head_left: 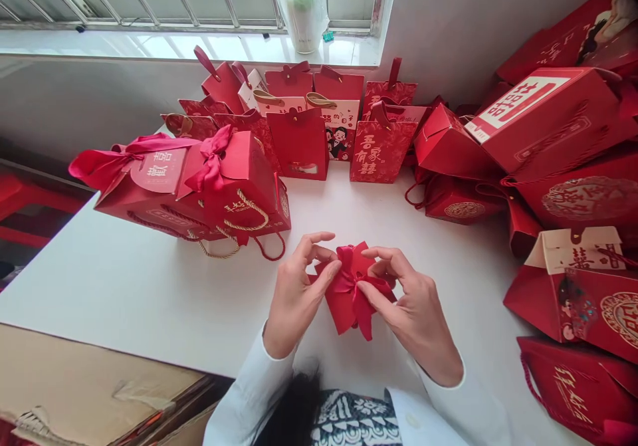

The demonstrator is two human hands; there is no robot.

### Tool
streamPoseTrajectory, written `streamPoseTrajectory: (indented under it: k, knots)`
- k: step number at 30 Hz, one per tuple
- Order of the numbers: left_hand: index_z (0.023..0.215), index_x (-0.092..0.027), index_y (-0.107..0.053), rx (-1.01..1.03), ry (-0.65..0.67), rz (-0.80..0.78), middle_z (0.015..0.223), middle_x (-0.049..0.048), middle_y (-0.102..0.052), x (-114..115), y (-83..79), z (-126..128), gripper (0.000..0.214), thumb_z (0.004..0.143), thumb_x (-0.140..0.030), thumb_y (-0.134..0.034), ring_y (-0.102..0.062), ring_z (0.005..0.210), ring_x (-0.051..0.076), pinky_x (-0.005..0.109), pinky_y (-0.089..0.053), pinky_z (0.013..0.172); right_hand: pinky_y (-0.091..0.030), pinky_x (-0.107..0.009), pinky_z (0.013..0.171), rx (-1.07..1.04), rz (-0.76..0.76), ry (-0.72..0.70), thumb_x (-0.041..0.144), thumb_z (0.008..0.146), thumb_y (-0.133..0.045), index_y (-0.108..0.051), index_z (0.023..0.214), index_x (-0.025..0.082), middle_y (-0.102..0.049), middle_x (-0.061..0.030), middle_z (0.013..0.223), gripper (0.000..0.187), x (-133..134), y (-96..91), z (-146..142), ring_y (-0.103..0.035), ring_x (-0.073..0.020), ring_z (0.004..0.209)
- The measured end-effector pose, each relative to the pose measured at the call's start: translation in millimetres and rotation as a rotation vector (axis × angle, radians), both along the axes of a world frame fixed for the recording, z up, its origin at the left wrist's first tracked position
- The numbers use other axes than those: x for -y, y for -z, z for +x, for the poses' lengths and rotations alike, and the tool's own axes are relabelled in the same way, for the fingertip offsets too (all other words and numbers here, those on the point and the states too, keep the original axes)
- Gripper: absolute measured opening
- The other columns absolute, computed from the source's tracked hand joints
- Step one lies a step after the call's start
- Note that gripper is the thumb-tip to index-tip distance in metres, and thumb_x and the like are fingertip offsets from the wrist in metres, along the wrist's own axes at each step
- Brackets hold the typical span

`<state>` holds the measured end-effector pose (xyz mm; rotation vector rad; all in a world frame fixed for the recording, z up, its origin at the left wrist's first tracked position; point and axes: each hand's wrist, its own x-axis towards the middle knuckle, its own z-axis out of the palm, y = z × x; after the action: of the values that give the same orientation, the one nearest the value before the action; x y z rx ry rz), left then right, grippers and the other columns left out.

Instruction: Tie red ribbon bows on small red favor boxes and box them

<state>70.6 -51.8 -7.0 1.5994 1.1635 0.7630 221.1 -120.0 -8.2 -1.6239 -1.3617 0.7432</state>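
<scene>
On the white worktop, at the near edge and directly before the person, a small red paper piece sits between the two hands, with a crimson ribbon bow at its centre. Whether it rests on the surface or is lifted slightly cannot be told from this view. The left hand lies to its left and the right hand to its right, about equally near, both partly closed with fingers curled. The left thumb presses in at the bow's left side, while the right thumb and forefinger pinch the ribbon near the knot. The red piece's long axis runs roughly side to side, tilted down to the right, and one ribbon tail points down toward the person. White sleeves cover both forearms. Farther off, a large red gift box tied with a similar ribbon stands to the upper left, with rope handles trailing beside it. Upright red paper bags line the far side of the worktop, and more red boxes are heaped along the right. A cardboard carton sits below the near left corner.
</scene>
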Motion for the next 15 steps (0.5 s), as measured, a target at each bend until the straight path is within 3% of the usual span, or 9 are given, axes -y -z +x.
streamPoseTrajectory:
  k: [5, 9, 15]
  knots:
    - [0.117, -0.023, -0.048, 0.215, -0.151, -0.068, 0.077, -0.0019, -0.061, 4.2, 10.6, 4.7, 0.037, 0.082, -0.024, -0.061, -0.056, 0.077, 0.012, 0.023, -0.046, 0.07, -0.047, -0.024, 0.07, -0.073, 0.052, 0.082, 0.02, 0.086, -0.055, -0.052, 0.109, 0.025, -0.057, 0.0027, 0.077, 0.024, 4.9, 6.3, -3.8, -0.055, -0.0129, 0.07]
    - [0.114, -0.022, -0.048, 0.271, -0.264, -0.043, 0.075, -0.003, -0.058, 7.7, 17.2, 10.8, 0.034, 0.082, -0.024, -0.061, -0.056, 0.073, 0.011, 0.021, -0.046, 0.067, -0.048, -0.023, 0.061, -0.061, 0.08, 0.132, 0.02, 0.087, -0.053, -0.052, 0.11, 0.026, -0.057, 0.002, 0.078, 0.023, 9.1, 10.0, -11.7, -0.055, -0.0137, 0.07]
    - [0.112, -0.023, -0.05, 0.094, -0.131, 0.027, 0.079, -0.002, -0.059, 6.6, 8.7, 3.2, 0.028, 0.086, -0.027, -0.057, -0.057, 0.077, 0.012, 0.025, -0.044, 0.075, -0.045, -0.02, 0.055, -0.013, 0.096, 0.166, 0.018, 0.085, -0.056, -0.05, 0.11, 0.028, -0.055, 0.0039, 0.077, 0.027, 11.8, 13.3, -15.7, -0.052, -0.0123, 0.067]
